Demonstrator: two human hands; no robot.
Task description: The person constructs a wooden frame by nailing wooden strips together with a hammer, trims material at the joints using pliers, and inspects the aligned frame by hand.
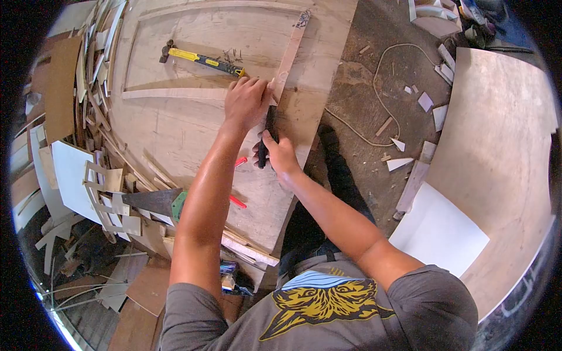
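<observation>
My right hand [278,157] is closed around the black handle [263,153] of a tool whose working end is hidden near my other hand. Just above it, my left hand [249,100] presses with bent fingers on the lower corner of a thin wooden frame [174,93]. What lies under its fingers cannot be made out. The frame's right strip [291,54] runs up from that corner, with dark marks at its far end. Inside the frame lies a claw hammer [199,59] with a yellow and black grip, its end close to my left fingers. Small dark nails [233,55] lie beside it.
A handsaw [153,202] with a green handle lies on the left. Red handles [237,202] show beside my left forearm. Wood scraps [96,70] crowd the plywood table's [287,193] left side. On the floor are a cable [380,61], offcuts and a large curved sheet [497,140].
</observation>
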